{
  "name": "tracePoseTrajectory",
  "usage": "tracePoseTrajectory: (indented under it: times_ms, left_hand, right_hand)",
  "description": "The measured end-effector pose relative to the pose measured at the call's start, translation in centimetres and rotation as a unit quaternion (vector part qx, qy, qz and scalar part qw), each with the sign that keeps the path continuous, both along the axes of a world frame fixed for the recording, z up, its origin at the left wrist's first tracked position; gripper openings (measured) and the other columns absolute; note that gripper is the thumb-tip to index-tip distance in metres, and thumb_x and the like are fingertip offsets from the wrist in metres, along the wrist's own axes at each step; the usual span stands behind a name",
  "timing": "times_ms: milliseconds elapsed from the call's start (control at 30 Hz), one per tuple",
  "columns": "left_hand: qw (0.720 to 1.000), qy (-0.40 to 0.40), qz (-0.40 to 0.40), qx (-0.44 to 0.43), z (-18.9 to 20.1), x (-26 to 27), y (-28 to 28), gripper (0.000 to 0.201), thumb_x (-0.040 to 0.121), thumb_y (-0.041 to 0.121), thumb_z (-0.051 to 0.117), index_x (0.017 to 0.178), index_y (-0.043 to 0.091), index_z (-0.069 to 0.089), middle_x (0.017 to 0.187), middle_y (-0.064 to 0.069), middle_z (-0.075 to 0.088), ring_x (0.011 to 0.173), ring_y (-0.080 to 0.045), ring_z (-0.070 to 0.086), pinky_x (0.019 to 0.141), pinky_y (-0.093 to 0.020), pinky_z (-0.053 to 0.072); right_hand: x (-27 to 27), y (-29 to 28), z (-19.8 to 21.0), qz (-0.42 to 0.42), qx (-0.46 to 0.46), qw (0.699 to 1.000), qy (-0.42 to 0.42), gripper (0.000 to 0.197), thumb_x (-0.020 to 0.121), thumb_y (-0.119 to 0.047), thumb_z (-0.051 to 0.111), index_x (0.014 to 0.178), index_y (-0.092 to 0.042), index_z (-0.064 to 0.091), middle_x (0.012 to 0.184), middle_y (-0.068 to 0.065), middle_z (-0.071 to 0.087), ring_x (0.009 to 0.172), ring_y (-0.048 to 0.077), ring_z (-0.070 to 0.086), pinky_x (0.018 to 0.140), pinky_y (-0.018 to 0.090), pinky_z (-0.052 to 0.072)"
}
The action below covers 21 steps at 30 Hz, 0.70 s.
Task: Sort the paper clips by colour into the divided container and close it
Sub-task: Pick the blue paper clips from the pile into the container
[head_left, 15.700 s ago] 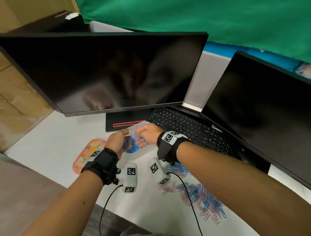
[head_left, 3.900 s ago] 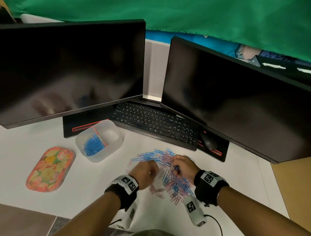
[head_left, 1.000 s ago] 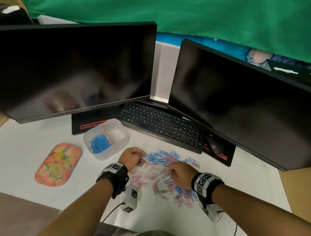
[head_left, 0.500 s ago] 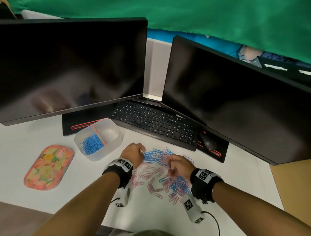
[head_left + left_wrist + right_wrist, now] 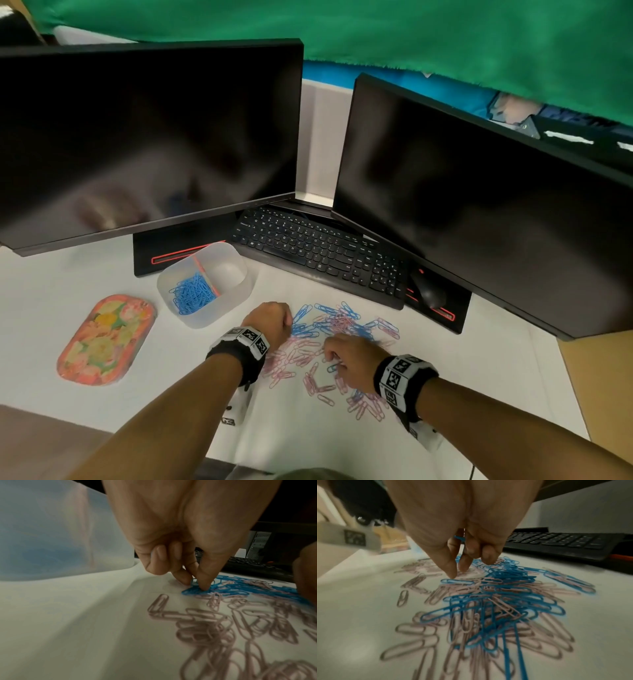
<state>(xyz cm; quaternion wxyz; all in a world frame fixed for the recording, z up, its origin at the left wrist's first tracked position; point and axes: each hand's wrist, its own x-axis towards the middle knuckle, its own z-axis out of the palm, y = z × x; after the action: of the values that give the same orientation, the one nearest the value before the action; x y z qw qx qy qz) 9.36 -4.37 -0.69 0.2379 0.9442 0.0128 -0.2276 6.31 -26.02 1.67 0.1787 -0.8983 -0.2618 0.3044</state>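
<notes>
A clear divided container (image 5: 205,318) stands left of the pile. Its left compartment holds blue clips (image 5: 191,294) and its right compartment (image 5: 227,274) looks empty. Its floral lid (image 5: 106,339) lies further left. Mixed blue and pink paper clips (image 5: 342,329) are scattered on the white desk. My left hand (image 5: 270,322) is at the pile's left edge, where thumb and forefinger pinch a blue clip (image 5: 193,580). My right hand (image 5: 349,356) hovers over the pile's near side. It keeps a blue clip (image 5: 458,537) in its curled fingers, and its thumb tip touches down by another blue clip (image 5: 457,581).
A black keyboard (image 5: 318,253) and mouse (image 5: 428,291) lie just behind the pile. Two dark monitors (image 5: 147,137) (image 5: 479,205) overhang the desk. The desk's right edge (image 5: 568,377) is near the pile.
My right hand has slid a little nearer to me over the pile. The left hand stays at the pile's left edge with its fingertips down on a blue clip.
</notes>
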Motion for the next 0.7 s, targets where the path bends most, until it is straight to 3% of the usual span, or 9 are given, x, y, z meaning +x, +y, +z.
tracePoseTrajectory:
  times_ms: [100, 267, 400, 500, 567, 633, 700]
  left_hand:
    - [0.999, -0.003, 0.028, -0.026, 0.0, -0.3, 0.3, 0.011, 0.082, 0.014, 0.054, 0.080, 0.024, 0.059, 0.088, 0.001, 0.066, 0.084, -0.020, 0.062, 0.074, -0.025, 0.050]
    - [0.991, -0.005, 0.082, -0.105, 0.2, -0.8, 0.9, 0.022, 0.088, 0.012, 0.058, 0.105, 0.025, 0.065, 0.089, 0.004, 0.066, 0.082, -0.013, 0.060, 0.074, -0.019, 0.044]
    - [0.972, -0.009, 0.137, -0.193, 0.7, -1.3, 1.4, 0.021, 0.090, 0.010, 0.054, 0.092, 0.025, 0.070, 0.091, 0.003, 0.066, 0.082, -0.013, 0.060, 0.074, -0.019, 0.042]
    - [0.936, -0.001, 0.215, -0.278, 1.2, -1.5, 1.9, 0.024, 0.091, 0.007, 0.050, 0.079, 0.021, 0.066, 0.080, -0.001, 0.064, 0.062, -0.013, 0.051, 0.056, -0.019, 0.039]
    - [0.893, 0.021, 0.281, -0.351, 1.7, -1.7, 2.0, 0.019, 0.085, 0.005, 0.050, 0.073, 0.015, 0.060, 0.067, 0.000, 0.053, 0.053, -0.014, 0.039, 0.045, -0.019, 0.030]
    - [0.848, 0.042, 0.329, -0.414, 2.7, -1.5, 2.0, 0.004, 0.066, 0.010, 0.052, 0.068, 0.013, 0.053, 0.054, 0.005, 0.042, 0.047, -0.012, 0.029, 0.043, -0.017, 0.021]
    - [0.813, 0.048, 0.357, -0.457, 3.8, -1.4, 2.1, 0.010, 0.057, 0.011, 0.049, 0.067, 0.012, 0.047, 0.043, 0.010, 0.034, 0.040, -0.007, 0.025, 0.041, -0.015, 0.017]
  right_hand:
    - [-0.2, 0.8, 0.0, 0.051, -0.014, 0.999, -0.008, 0.027, 0.079, 0.006, 0.050, 0.095, -0.016, 0.053, 0.091, -0.004, 0.049, 0.080, 0.018, 0.052, 0.076, 0.033, 0.052]
    - [0.0, 1.2, -0.3, 0.075, -0.035, 0.996, -0.015, 0.036, 0.075, 0.011, 0.047, 0.099, -0.015, 0.054, 0.091, -0.003, 0.048, 0.077, 0.017, 0.046, 0.068, 0.029, 0.043]
    - [0.2, 1.2, -1.0, 0.082, -0.044, 0.996, -0.014, 0.035, 0.078, 0.009, 0.047, 0.103, -0.013, 0.056, 0.106, 0.005, 0.055, 0.083, 0.019, 0.050, 0.074, 0.030, 0.044]
    - [0.2, 1.2, -1.3, 0.055, -0.036, 0.998, -0.008, 0.025, 0.088, -0.001, 0.046, 0.105, -0.014, 0.058, 0.110, 0.004, 0.055, 0.095, 0.022, 0.057, 0.084, 0.033, 0.049]
    - [0.2, 1.4, -1.1, 0.008, -0.012, 1.000, 0.007, 0.018, 0.095, -0.013, 0.042, 0.103, -0.014, 0.058, 0.108, 0.002, 0.055, 0.096, 0.019, 0.056, 0.087, 0.031, 0.049]
    - [0.4, 2.0, -0.3, -0.045, 0.029, 0.998, 0.027, 0.016, 0.097, -0.020, 0.040, 0.097, -0.013, 0.055, 0.098, -0.001, 0.053, 0.089, 0.015, 0.053, 0.082, 0.027, 0.048]
    - [0.8, 2.7, 0.6, -0.093, 0.067, 0.992, 0.057, 0.016, 0.099, -0.021, 0.037, 0.091, -0.016, 0.050, 0.088, -0.005, 0.051, 0.079, 0.011, 0.049, 0.070, 0.021, 0.044]
